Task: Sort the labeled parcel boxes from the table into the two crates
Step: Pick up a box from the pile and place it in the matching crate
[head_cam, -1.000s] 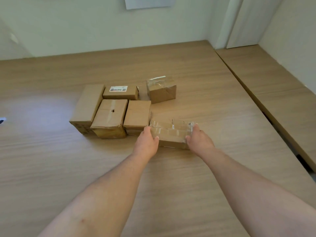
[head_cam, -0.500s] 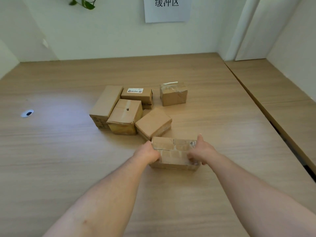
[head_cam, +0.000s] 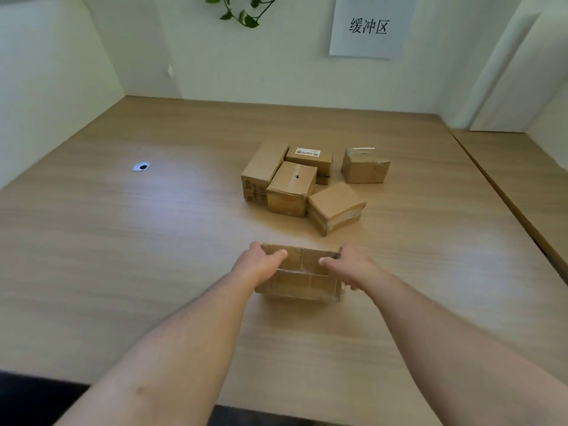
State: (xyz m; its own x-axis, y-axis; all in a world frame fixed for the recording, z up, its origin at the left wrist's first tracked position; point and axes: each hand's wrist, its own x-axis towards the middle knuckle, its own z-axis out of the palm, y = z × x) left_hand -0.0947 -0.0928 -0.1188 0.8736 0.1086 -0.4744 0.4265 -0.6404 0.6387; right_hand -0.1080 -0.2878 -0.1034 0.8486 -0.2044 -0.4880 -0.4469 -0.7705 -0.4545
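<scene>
Hands, left hand (head_cam: 258, 265) and right hand (head_cam: 353, 267), clasp one box (head_cam: 302, 279); five boxes (head_cam: 292, 187) beyond.

The light is bright, soft and even, and the walls (head_cam: 276, 72) look slightly green. A pale bluish glare lies on the worktop (head_cam: 172, 192) at the left, a weaker one at the right. The nearest box (head_cam: 299, 273) throws only a short, soft shadow under it. The wide lens bends the worktop edges near the borders. The forearms (head_cam: 172, 364) at the bottom are a little blurred; the lower left corner is dark.
</scene>
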